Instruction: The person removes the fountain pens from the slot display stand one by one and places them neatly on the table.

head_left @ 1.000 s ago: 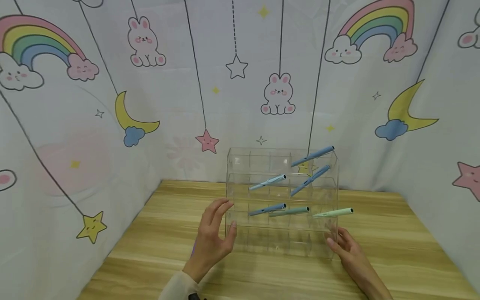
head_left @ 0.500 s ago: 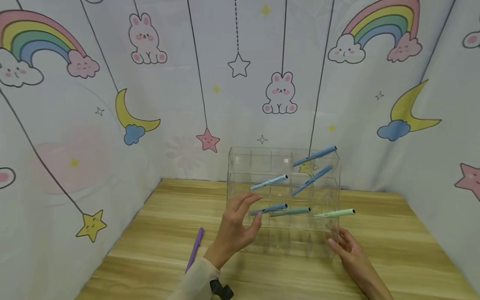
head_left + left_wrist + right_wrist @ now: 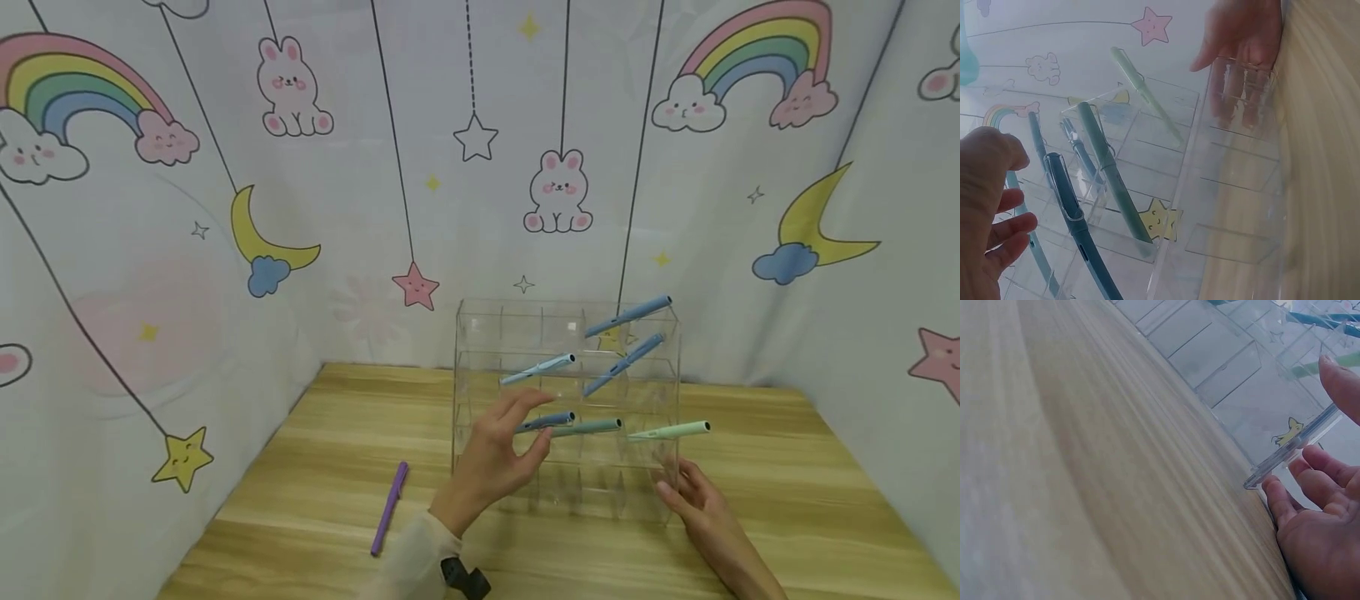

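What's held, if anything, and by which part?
The left hand holds nothing. The right hand is at the lower side of the clear rack; whether it grips cannot be told.

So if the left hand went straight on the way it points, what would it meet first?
Probably the lowest blue pen, sticking out of the clear rack just ahead of the left hand, though exact depth is hard to judge.

Six blue or green pens slant in a clear rack.
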`<move>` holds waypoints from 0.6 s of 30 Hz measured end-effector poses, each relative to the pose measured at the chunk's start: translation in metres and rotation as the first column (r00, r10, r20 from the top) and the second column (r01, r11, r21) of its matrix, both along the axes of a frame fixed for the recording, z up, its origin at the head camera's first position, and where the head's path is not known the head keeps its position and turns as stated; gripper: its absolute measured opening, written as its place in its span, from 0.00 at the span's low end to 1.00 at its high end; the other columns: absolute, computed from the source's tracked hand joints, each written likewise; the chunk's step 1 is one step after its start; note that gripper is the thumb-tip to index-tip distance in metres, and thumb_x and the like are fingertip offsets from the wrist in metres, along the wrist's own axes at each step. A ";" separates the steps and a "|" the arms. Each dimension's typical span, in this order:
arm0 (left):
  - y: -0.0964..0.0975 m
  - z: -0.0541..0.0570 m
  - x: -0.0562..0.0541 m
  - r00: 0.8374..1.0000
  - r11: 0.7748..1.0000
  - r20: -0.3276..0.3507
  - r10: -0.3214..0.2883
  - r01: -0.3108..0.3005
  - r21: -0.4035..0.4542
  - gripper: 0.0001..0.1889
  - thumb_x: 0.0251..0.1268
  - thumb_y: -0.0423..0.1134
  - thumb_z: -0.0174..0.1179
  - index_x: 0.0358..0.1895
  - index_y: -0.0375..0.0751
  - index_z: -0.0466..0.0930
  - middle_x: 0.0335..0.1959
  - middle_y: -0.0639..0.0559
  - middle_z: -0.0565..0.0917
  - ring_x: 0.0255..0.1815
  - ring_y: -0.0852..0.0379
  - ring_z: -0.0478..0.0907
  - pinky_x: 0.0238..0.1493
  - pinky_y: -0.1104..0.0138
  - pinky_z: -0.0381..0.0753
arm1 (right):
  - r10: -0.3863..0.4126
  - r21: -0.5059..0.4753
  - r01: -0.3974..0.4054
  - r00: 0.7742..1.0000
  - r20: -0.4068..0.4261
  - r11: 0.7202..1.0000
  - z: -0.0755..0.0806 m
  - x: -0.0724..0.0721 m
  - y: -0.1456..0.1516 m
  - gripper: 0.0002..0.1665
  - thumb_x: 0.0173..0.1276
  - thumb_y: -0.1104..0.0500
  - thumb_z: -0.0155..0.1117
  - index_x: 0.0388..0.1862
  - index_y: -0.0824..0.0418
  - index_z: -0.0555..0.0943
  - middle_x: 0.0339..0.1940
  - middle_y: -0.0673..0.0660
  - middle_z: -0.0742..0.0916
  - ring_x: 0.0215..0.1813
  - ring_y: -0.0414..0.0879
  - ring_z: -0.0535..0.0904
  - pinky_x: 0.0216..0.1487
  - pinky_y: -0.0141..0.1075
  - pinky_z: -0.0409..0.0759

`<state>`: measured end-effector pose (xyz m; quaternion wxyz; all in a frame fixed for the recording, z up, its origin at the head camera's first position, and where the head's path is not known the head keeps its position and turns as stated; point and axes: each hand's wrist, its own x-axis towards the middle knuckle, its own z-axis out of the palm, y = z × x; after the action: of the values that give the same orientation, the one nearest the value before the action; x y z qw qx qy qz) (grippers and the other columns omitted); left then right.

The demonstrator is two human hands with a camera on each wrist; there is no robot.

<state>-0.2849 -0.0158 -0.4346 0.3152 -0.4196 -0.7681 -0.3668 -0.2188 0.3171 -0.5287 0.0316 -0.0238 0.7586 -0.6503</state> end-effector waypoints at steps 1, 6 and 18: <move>0.001 0.000 0.000 1.000 1.000 0.016 -0.004 0.004 -0.007 0.23 0.72 0.35 0.70 0.68 0.46 0.80 0.62 0.50 0.86 0.65 0.52 0.85 0.64 0.59 0.88 | -0.001 0.003 0.001 1.000 -0.002 1.000 -0.001 0.000 0.000 0.37 0.88 0.53 0.53 0.86 0.64 0.54 0.89 0.70 0.58 0.65 0.15 0.72 0.61 0.14 0.71; 0.006 0.002 -0.001 0.994 0.999 0.111 -0.023 0.026 -0.032 0.20 0.75 0.37 0.68 0.66 0.47 0.81 0.62 0.50 0.88 0.65 0.53 0.86 0.64 0.58 0.88 | -0.011 0.014 0.011 1.000 -0.005 1.000 -0.002 0.001 0.000 0.37 0.88 0.52 0.53 0.86 0.64 0.55 0.88 0.71 0.60 0.65 0.15 0.72 0.60 0.14 0.71; 0.008 0.003 -0.005 0.962 0.997 0.263 -0.069 0.078 -0.025 0.19 0.75 0.37 0.69 0.66 0.42 0.84 0.63 0.45 0.90 0.66 0.51 0.87 0.67 0.57 0.87 | -0.026 0.037 0.026 1.000 0.007 0.999 0.001 0.001 0.000 0.37 0.87 0.51 0.54 0.86 0.63 0.56 0.88 0.71 0.62 0.64 0.16 0.73 0.59 0.14 0.71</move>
<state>-0.2896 -0.0077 -0.4315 0.1896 -0.4012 -0.7932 -0.4171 -0.2174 0.3172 -0.5281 0.0264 -0.0109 0.7706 -0.6367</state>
